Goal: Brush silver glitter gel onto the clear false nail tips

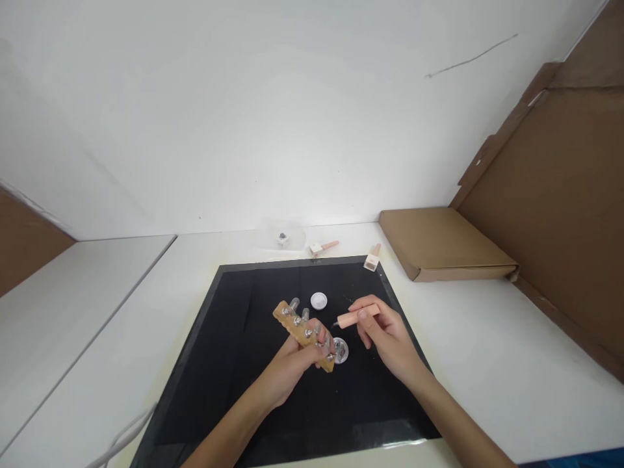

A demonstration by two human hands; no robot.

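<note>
My left hand [297, 361] grips the lower right end of a tan strip [291, 318]. Several shiny silver balls and clear tube-like pieces sit along the strip, which slants down to the right. In my right hand [390, 335], pinched between thumb and fingers, is a pink-handled tool [351, 318] whose dark tip points left toward the strip, apart from it. Partly behind the strip's lower end lies a small round dish [341, 351] with silvery contents. A white round lid or dish [318, 301] rests farther back on the black mat [229, 364].
At the back lie a clear tray [295, 240] with a small silvery piece, a pink-handled white piece [316, 249] and another [372, 260] at the mat's corner. A flat cardboard box [443, 244] is at the back right. White cable [124, 435] runs at the lower left.
</note>
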